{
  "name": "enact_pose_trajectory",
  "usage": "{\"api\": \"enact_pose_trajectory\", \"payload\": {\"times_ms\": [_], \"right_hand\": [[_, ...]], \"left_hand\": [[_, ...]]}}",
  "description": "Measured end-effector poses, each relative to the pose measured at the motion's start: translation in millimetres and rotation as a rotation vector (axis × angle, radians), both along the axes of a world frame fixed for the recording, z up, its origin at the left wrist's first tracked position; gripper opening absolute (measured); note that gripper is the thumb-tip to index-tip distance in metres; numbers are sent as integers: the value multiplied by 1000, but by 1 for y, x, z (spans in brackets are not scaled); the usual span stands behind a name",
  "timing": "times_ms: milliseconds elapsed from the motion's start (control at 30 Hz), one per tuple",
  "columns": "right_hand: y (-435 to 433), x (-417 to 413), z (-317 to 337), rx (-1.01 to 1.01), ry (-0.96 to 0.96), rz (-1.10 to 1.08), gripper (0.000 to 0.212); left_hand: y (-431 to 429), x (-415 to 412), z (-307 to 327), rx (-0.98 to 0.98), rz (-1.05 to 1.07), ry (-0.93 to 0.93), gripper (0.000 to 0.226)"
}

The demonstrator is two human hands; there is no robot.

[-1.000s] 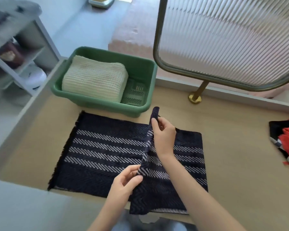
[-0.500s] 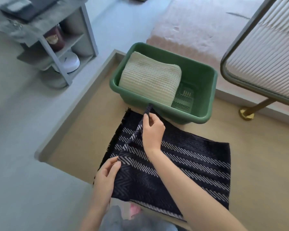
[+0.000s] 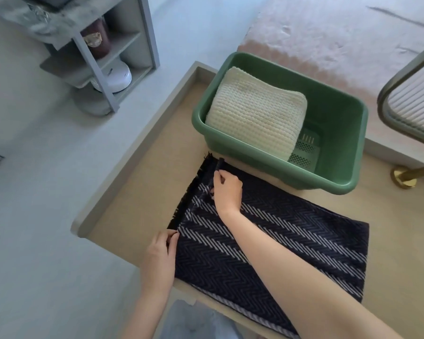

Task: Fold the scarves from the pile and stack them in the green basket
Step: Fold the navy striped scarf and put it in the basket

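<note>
Spanning the worktop (image 3: 142, 189), the navy chevron-striped scarf (image 3: 291, 236) lies just before the green basket (image 3: 316, 178), which holds one folded cream knit scarf (image 3: 255, 116). Its carried edge has now reached the fringed left end, so this fold looks nearly complete. Fingers of the right hand (image 3: 227, 192) and left hand (image 3: 159, 255) pinch that edge's corners.

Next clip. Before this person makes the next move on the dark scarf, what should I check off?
1. Grip of the left hand on the dark scarf, near corner: ok, pinched.
2. Grip of the right hand on the far corner: ok, pinched.
3. Top layer's edge meets the fringed edge: not ok, a strip of the lower layer shows beyond it.
4. Room in the green basket: ok, only the folded cream scarf lies in it.
5. More scarves left in the pile: cannot tell, it is out of view.
</note>
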State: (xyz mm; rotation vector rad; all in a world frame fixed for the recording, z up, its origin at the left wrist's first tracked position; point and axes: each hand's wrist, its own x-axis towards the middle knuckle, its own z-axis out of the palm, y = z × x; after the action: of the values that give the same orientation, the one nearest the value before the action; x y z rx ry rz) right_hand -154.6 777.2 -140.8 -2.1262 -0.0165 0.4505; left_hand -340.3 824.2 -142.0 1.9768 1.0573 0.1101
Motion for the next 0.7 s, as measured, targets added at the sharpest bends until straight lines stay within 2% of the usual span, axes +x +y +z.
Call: {"api": "enact_pose_trajectory", "payload": {"times_ms": [100,200,267,433,567,700], "right_hand": [[2,-1,-8,15,-16,13,32],[3,3,-6,37,12,38,33],[4,5,-4,5,8,93,31],[2,15,-4,-128,-179,431,40],[-1,31,-12,-198,-242,549,39],[-1,46,-12,-307,-305,571,39]], "left_hand": [[4,-2,-8,51,-7,6,25],[8,-2,-16,132,-45,35,46],[10,-1,-20,169,-60,65,52],[9,-3,-16,235,-110,42,41],[11,-10,-19,265,-103,48,14],[11,-13,-24,279,-104,34,11]]}}
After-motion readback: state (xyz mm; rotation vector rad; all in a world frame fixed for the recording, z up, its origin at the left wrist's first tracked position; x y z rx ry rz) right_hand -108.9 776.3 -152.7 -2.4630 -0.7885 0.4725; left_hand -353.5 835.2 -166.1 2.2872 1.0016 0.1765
